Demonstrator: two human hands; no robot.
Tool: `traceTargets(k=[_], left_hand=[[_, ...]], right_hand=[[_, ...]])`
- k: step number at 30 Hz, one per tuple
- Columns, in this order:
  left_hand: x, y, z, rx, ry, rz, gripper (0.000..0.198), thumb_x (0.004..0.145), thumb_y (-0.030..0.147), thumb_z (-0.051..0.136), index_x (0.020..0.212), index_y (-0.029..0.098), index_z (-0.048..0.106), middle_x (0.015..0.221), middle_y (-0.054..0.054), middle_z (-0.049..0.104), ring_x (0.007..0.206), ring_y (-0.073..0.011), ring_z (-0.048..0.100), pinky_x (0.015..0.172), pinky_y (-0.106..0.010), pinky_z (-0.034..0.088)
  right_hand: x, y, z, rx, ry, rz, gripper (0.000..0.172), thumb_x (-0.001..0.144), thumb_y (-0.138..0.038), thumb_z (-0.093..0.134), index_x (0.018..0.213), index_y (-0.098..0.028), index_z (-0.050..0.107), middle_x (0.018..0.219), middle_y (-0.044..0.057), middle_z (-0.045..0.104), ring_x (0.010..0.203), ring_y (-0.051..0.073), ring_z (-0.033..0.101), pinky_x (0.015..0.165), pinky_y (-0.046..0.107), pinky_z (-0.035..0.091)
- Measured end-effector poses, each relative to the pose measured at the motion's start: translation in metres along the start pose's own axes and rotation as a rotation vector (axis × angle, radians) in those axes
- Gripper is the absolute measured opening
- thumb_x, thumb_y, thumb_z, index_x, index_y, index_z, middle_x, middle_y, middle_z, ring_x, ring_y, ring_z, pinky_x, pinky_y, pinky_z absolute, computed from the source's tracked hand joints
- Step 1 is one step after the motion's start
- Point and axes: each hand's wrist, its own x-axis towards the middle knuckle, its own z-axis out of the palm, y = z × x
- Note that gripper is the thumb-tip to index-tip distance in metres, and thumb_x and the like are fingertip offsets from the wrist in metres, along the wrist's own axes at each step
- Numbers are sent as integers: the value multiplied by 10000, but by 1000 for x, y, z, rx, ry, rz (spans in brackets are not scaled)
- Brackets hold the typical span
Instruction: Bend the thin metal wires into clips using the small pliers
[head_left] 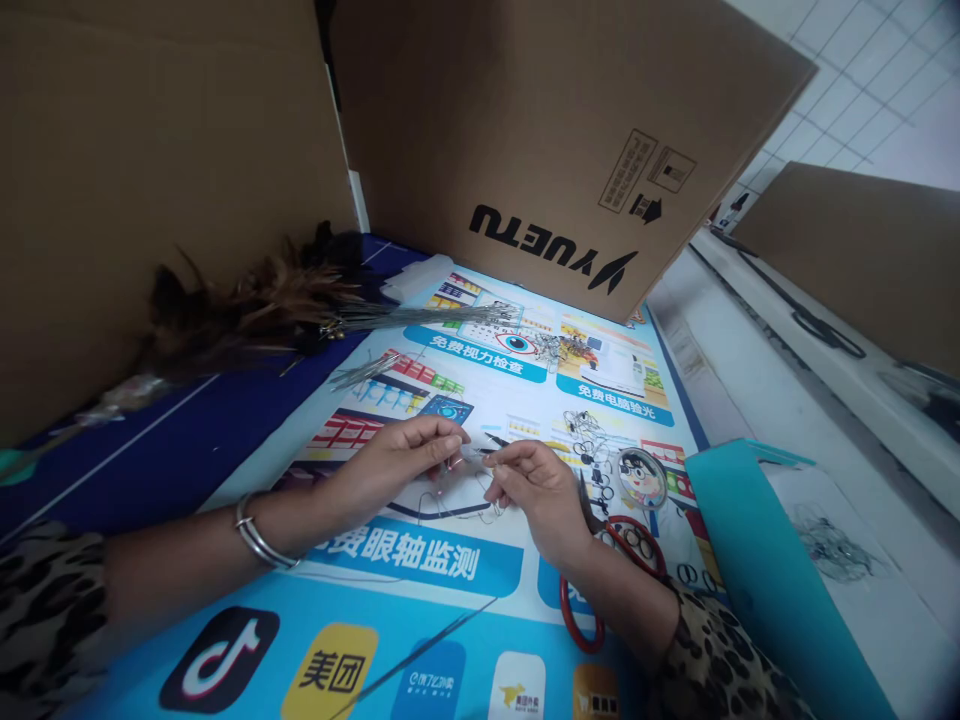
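Over the middle of a printed poster sheet point(487, 625), my left hand point(405, 455) pinches a small, see-through whitish piece point(472, 453). My right hand point(536, 490) is closed at the fingertips just beside that piece; what lies in its pinch is too small to make out. Thin dark thread or wire curls below the fingers. Scissors with red handles point(581, 620) lie partly beneath my right wrist. A round, transparent-rimmed roll or dish point(641, 478) and several small black rings and clips point(596, 475) lie right of my right hand.
Two bundles of thin wires point(442, 315) point(367, 372) and brown feathers point(255, 300) lie at the left. Large cardboard boxes point(525, 120) point(150, 150) stand behind. At the right is a teal box point(772, 560) beside tangled wire point(836, 545). Long dark strands point(420, 655) lie in front.
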Motion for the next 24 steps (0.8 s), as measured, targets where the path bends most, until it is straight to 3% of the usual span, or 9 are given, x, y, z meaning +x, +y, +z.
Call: traceTargets(k=[3,10,20,24], left_hand=[[0,0,1,-35,-1,-16,312,879,461,634,1014,181,607,755,-8,689,625,-135,575,606,-272,466],[-1,5,9,-136,-40,-30,289,891,447,623,985,188,539,703,15,672,595,-132,598,581,-263,465],[3,2,3,36,30,87,242,848,390,674,916,177,583,769,5,609,671,-130,567,584,-241,470],[0,3,-2,177,140,197,202,866,352,648,971,187,596,903,-22,593,792,-157,578,671,-275,500]], right_hand=[[0,1,0,6,-8,2,189,805,-339,730,906,-201,649,756,-1,681,601,110,617,546,223,445],[2,1,1,6,-28,-7,178,814,-344,723,913,-212,658,797,9,692,627,120,632,550,229,448],[2,2,0,47,17,16,183,794,-326,741,904,-212,650,899,20,717,616,106,633,537,219,455],[3,1,1,68,26,30,180,793,-308,742,907,-209,643,926,25,723,617,103,638,531,213,451]])
